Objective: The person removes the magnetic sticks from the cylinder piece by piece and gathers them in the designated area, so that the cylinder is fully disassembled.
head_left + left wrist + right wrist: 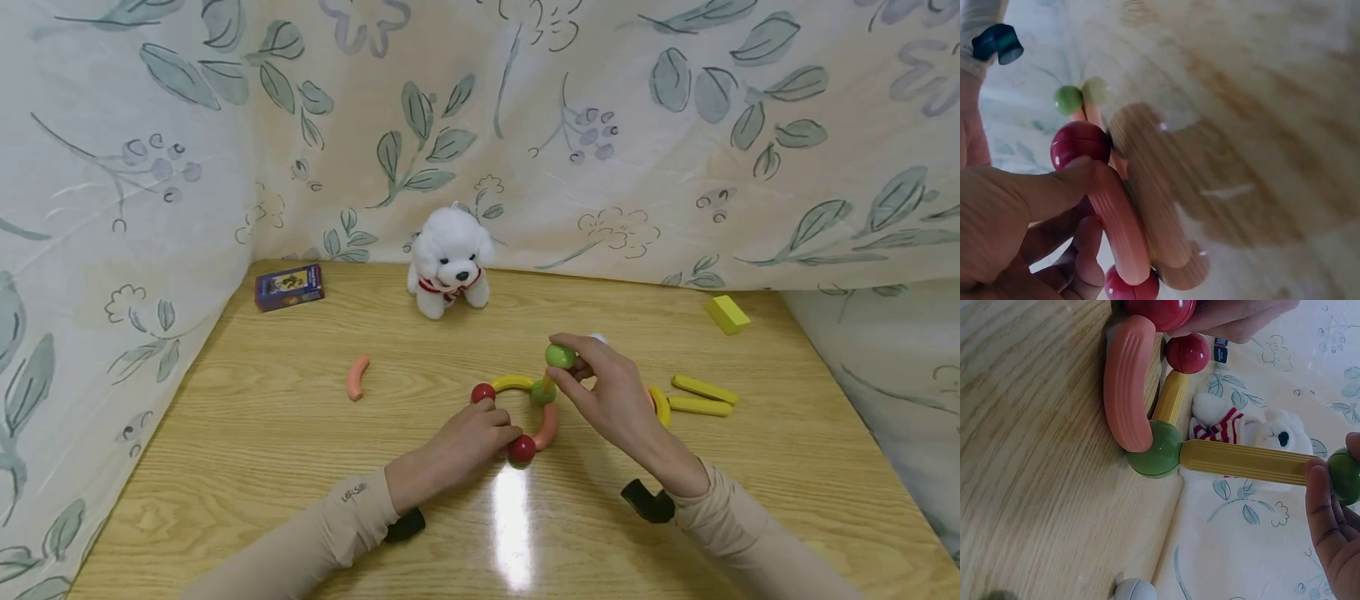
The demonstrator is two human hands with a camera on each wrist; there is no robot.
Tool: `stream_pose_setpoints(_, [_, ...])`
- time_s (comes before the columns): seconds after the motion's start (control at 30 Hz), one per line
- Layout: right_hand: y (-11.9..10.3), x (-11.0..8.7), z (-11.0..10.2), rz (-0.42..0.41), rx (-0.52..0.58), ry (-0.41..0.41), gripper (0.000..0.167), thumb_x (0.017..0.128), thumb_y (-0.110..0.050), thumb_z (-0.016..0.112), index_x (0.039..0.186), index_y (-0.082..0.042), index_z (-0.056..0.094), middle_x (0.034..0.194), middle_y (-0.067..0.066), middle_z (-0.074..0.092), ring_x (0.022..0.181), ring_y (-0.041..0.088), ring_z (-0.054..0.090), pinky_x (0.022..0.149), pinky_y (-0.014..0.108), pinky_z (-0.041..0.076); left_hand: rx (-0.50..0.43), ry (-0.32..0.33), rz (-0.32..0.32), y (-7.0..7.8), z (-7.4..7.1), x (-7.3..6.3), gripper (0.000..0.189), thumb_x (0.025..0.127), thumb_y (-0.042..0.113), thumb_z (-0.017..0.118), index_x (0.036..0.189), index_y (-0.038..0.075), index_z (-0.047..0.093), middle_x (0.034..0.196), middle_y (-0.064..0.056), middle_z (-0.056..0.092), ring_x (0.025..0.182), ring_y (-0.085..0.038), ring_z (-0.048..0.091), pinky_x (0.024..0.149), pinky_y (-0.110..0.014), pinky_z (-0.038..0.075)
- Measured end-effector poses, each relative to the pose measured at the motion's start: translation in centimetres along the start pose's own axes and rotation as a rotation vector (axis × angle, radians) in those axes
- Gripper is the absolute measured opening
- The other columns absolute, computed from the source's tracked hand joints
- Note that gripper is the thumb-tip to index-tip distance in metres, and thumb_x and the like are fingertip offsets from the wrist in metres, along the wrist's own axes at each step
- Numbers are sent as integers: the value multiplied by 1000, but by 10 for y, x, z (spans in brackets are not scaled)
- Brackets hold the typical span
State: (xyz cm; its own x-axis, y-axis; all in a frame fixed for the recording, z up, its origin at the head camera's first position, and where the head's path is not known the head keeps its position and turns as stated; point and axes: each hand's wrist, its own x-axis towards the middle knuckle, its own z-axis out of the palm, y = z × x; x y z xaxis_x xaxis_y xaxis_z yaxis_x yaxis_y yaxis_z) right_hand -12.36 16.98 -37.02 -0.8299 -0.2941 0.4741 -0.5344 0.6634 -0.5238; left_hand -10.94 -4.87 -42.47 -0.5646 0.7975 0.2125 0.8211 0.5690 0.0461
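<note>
A ring of curved toy rods and balls lies on the wooden table: two red balls (522,449), a lower green ball (1155,450), a yellow curved rod (513,382) and pink curved rods (1127,384). My left hand (468,433) holds the near-left side of the ring, thumb and fingers around a pink curved rod (1121,228) by a red ball (1079,145). From the lower green ball a straight yellow rod (1244,460) stands up. An upper green ball (560,356) sits at its top, pinched between the thumb and fingers of my right hand (611,392).
A white plush dog (452,260) sits behind the ring, with a purple box (289,287) at back left. Left of the ring lies a loose pink rod (357,377). Yellow rods (703,406), a white ball (1135,590) and a yellow block (727,315) are to the right.
</note>
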Motion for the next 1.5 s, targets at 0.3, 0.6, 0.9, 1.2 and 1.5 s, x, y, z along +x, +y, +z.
stream_pose_setpoints(0.3, [-2,4,1,40,-2,1,40,86,-14,74,124,-7,63,95,6,69,74,13,66,62,34,56,-39,19,12,0,1,-5,8,87,19,70,93,18,75,80,6,68,74,-10,53,74,-22,38])
stream_pose_setpoints(0.6, [-3,4,-2,75,8,-4,40,86,-15,75,123,-7,64,90,5,68,69,11,63,59,21,51,-113,-10,-35,-2,-1,-9,10,88,14,69,95,17,74,84,4,67,78,-12,52,75,-22,42])
stream_pose_setpoints(0.9, [-3,5,-5,244,150,-101,49,89,-18,72,133,-7,56,99,9,69,71,10,64,62,22,53,-141,-23,-52,-3,-2,-9,10,88,17,69,97,17,74,85,3,66,80,-14,52,75,-23,44])
stream_pose_setpoints(1.2, [0,8,-7,471,558,-198,47,92,-14,67,135,-3,51,111,23,63,80,12,72,72,28,60,-127,-19,-43,-3,-2,-8,9,88,19,69,96,18,74,84,3,66,79,-14,53,75,-24,43])
stream_pose_setpoints(1.5, [-1,8,-5,452,522,-173,44,94,-15,64,134,-4,50,107,23,68,83,21,74,74,28,60,-130,-16,-30,-4,-3,-8,9,89,18,68,96,17,74,84,4,66,79,-13,53,76,-24,43])
